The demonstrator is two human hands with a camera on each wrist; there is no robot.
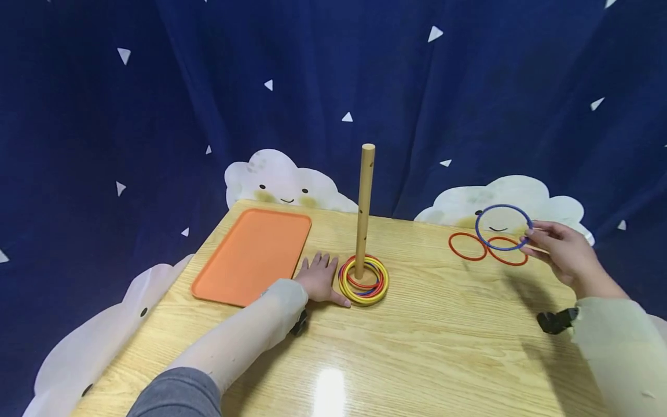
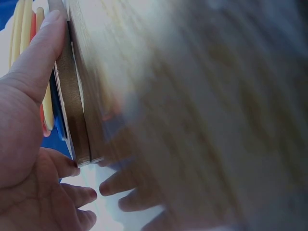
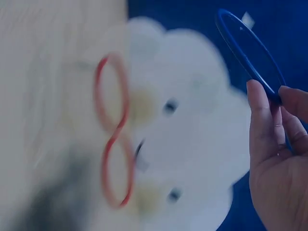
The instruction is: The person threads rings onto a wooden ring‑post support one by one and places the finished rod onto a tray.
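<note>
Head view: your right hand (image 1: 565,252) pinches the blue ring (image 1: 503,227) by its near rim, lifted above the table (image 1: 443,336) over two red rings (image 1: 487,248). Your left hand (image 1: 319,280) lies flat, fingers straight, beside the ring stack (image 1: 363,281) on the peg (image 1: 365,208); orange tray (image 1: 253,253) just left.

Left wrist view: blurry; thumb (image 2: 41,53) rests against the stack's edge.

Right wrist view: fingertips (image 3: 260,103) clamp the ring's rim. It looks light, thin, stiff and likely smooth, so keep your pinch on the rim, firm enough that it doesn't swing.
</note>
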